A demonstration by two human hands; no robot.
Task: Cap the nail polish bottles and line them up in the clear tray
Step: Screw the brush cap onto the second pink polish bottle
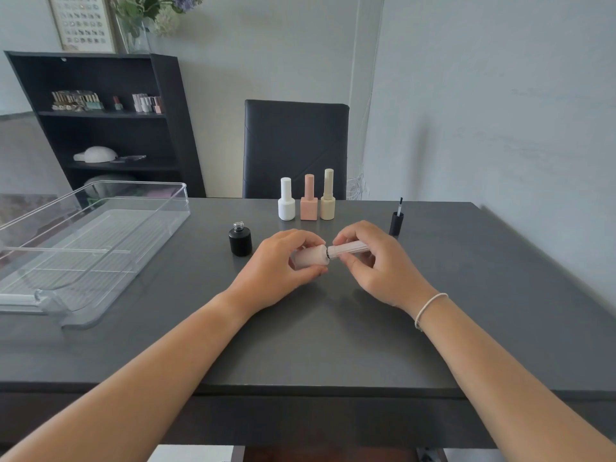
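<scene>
My left hand (278,261) grips a pale pink bottle (310,256) lying on its side above the table. My right hand (370,261) pinches its ribbed pink cap (350,249), which sits at the bottle's neck with a thin dark gap showing. Left of my hands a black bottle (240,241) stands uncapped. Its black cap (396,221) stands upside down at the right, brush pointing up. Three capped bottles stand in a row behind: white (286,200), peach (309,198), cream (328,195). The clear tray (100,208) lies at the left with nothing in it.
Everything sits on a dark grey table (333,328). A black chair (295,148) stands behind its far edge. At the back left is a black shelf (100,121) with small bottles, and a grey wall runs along the right.
</scene>
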